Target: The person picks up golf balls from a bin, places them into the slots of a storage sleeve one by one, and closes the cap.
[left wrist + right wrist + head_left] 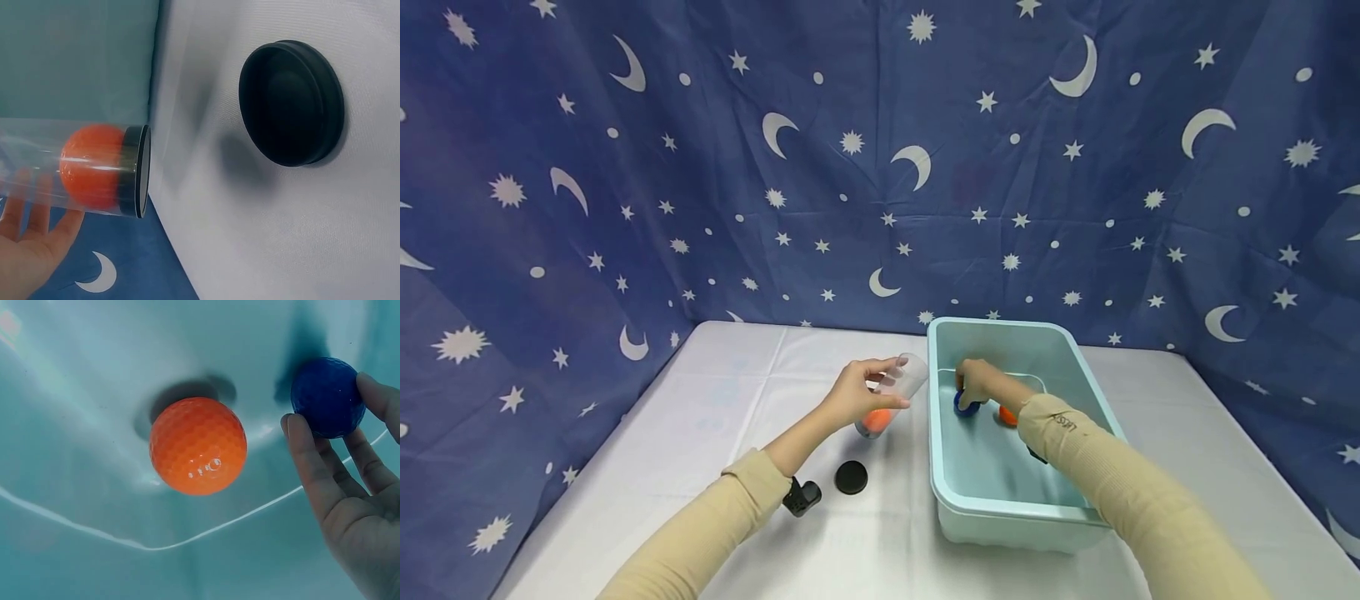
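My left hand [857, 393] grips a clear plastic tube [904, 377], tilted beside the basin. An orange ball [94, 166] lies in the tube against its black end cap [142, 172]. Inside the light teal basin [951, 500], my right hand [977, 382] pinches a dark blue golf ball [328, 397] between thumb and fingers. An orange golf ball [198, 445] rests on the basin floor close by, partly hidden by the right arm in the head view.
On the white tablecloth [850, 550], a round black lid [851, 477] lies hollow side up, left of the basin and below the tube. A blue curtain [850, 183] with moons and stars hangs behind and along the sides of the table.
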`<action>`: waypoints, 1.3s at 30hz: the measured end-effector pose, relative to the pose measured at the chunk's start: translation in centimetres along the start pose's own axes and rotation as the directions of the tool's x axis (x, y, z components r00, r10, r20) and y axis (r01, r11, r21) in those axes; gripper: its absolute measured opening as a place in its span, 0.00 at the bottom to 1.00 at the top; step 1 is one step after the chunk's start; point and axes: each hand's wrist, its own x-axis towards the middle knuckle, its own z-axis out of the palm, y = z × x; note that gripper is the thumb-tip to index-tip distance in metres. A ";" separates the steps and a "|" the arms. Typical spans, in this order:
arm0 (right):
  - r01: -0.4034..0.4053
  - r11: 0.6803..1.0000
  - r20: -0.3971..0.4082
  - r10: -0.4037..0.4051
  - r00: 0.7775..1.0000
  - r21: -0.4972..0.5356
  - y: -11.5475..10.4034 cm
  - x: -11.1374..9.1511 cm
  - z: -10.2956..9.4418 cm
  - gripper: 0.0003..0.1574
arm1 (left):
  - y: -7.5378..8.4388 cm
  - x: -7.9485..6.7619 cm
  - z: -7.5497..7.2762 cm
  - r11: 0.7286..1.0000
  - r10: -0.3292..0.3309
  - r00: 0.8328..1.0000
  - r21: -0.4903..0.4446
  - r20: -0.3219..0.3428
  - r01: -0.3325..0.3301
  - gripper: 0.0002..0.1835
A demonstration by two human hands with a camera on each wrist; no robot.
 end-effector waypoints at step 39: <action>0.119 0.951 -0.108 -0.091 0.990 0.284 0.8 -2.6 -4.0 0.15 | 0.0 0.6 0.1 0.998 0.027 1.000 -0.057 0.010 -0.026 0.33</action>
